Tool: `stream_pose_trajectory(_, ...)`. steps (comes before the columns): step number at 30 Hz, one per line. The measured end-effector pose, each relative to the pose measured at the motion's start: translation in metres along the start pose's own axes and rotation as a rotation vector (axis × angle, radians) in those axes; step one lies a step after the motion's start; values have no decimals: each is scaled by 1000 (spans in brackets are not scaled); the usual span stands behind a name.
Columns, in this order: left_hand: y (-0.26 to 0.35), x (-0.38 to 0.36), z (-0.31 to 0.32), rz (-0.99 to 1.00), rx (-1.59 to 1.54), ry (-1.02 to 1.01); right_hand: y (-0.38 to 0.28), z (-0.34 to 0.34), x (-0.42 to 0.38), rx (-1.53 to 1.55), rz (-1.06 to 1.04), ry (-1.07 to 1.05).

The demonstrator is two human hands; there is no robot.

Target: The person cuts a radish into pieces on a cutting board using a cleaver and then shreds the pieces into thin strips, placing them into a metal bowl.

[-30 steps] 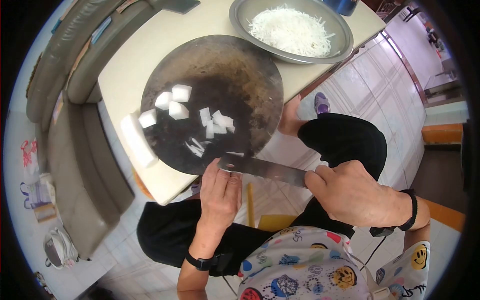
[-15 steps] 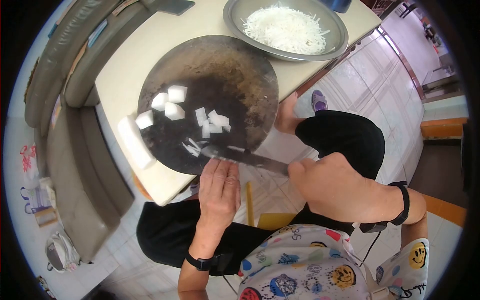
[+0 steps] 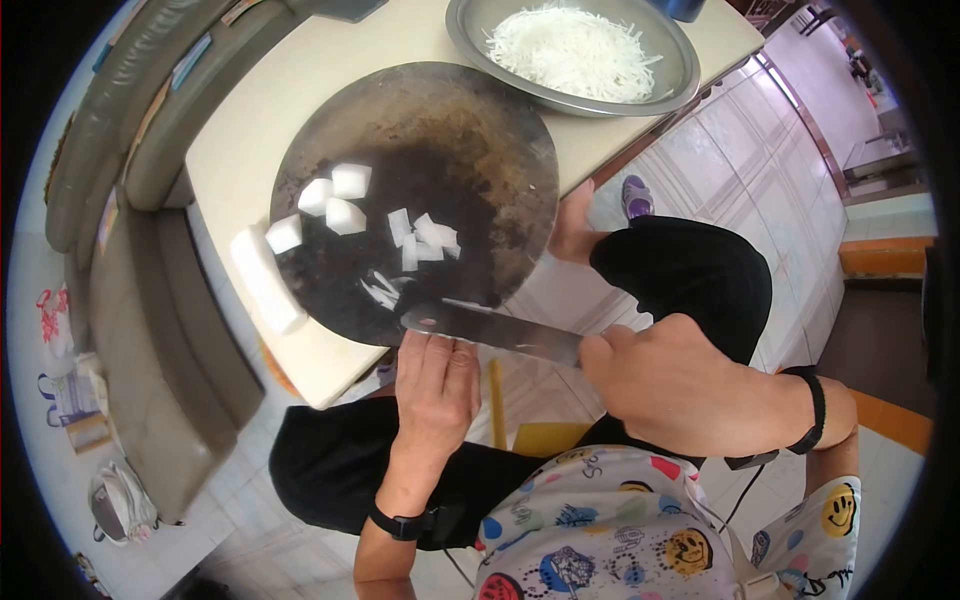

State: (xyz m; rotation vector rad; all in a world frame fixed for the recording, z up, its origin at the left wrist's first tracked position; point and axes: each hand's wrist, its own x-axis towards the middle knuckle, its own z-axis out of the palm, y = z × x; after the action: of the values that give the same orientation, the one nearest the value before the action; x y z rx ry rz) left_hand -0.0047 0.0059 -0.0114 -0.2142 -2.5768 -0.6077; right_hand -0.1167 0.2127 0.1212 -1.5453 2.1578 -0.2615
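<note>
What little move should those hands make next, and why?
Probably ease the left hand back slightly before any further cut: its fingers reach right up to the knife that the right hand grips. Thin white strips lie just past the blade.

Bright, even light, soft floor glare, and fisheye edges curving into black corners.

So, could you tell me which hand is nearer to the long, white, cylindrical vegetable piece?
Left. The left hand is right of that piece, by the dark round board; the right hand, gripping a grey metal knife, is farther right.
</note>
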Motion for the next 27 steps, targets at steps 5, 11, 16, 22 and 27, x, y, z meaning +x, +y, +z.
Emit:
stream_pose_trajectory(5,1,1,-1,10,11,-10,-6,19,13,-38,23,75)
stream_pose_trajectory(11,6,8,1,1,46,29,5,14,5,-11,84,73)
stream_pose_trajectory(16,2,4,1,7,14,27,3,4,-1,82,50,66)
stream_pose_trajectory(22,4,3,0,10,13,21,3,1,-4,54,57,2)
stream_pose_trajectory(27,0,2,1,9,3,-3,3,10,11,41,-45,97)
